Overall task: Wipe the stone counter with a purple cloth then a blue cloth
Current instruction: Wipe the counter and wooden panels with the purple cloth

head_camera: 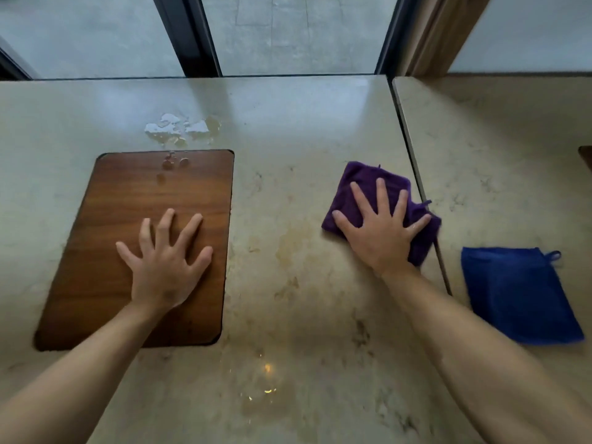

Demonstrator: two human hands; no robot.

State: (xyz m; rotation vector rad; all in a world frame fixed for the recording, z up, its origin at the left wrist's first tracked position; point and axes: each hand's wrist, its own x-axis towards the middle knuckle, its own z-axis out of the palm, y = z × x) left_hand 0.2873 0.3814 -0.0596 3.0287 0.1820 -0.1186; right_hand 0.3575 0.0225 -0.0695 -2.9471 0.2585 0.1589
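Right hand [382, 232]: flat, fingers spread wide and straight, palm pressing down on the purple cloth [362, 184]; nothing gripped or pinched.
Purple cloth: folded, lying on the tabletop [304, 133] under the right hand; far corner and left edge showing beyond the fingertips and thumb, right edge showing past the little finger, touching the seam [416, 174] between the two slabs.
Left hand [165, 262]: flat, fingers spread and straight, resting palm-down on the wooden board [128, 193]; holding nothing.
Wooden board: dark brown, rounded corners, flat on the tabletop beneath the left hand, well apart from the right hand; a few droplets on its far edge, beyond the left fingertips.
Spill [181, 128]: patch of wet puddles on the stone just beyond the board's far edge, ahead of the left hand and well to the left of the right hand.
Blue cloth [515, 296]: folded flat, small loop at its far right corner, lying on the adjoining slab to the right of the right forearm, nearer than the purple cloth, apart from both hands.
Stains: yellowish marks on the stone between the two hands and nearer, between the forearms.
Window [288, 33]: dark-framed glass beyond the tabletop's far edge, ahead of both hands.
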